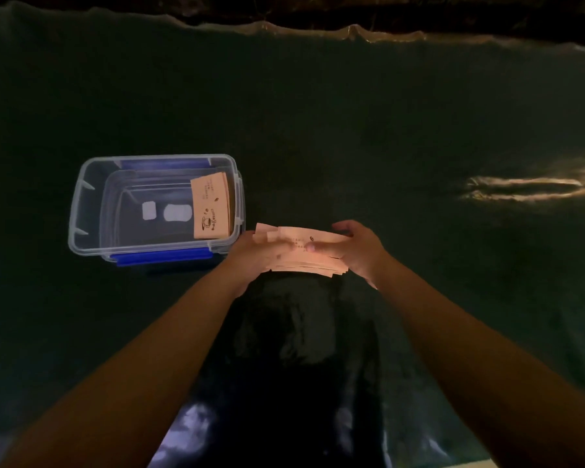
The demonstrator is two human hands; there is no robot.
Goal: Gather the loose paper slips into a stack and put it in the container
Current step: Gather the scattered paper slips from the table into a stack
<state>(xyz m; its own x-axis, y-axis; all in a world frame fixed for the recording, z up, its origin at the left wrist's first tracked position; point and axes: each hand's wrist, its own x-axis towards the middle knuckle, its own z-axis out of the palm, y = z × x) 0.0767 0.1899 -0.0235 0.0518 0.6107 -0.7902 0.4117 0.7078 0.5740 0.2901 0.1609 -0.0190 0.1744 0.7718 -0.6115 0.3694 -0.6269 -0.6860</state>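
I see the dark green cloth-covered surface point(385, 130) filling most of the frame, dim and wrinkled. On it, left of centre, sits the clear rectangular plastic container with blue latches point(81, 211), open at the top. One pale orange printed paper slip point(211, 207) already leans against its right inner wall.

Just right of the container's near corner, at mid-frame, both hands hold the stack of pale orange paper slips point(304, 255) above the cloth. The stack is not square: corners stick out at its upper left and the lower edges fan.

My worry is that fan. If the grip loosens on the way to the container, I judge the outer slips could slide free and scatter on the cloth. A protruding corner could also catch the container's rim and peel a slip off. The slip already leaning inside could be knocked or block a flat drop. The low light makes stray slips hard to spot.

Both forearms reach in from the bottom corners of the frame and meet at the stack. The left hand point(250, 255) cups the stack's left end, fingers under it. The right hand point(355, 251) clamps the right end, thumb on top, fingers curled beneath.
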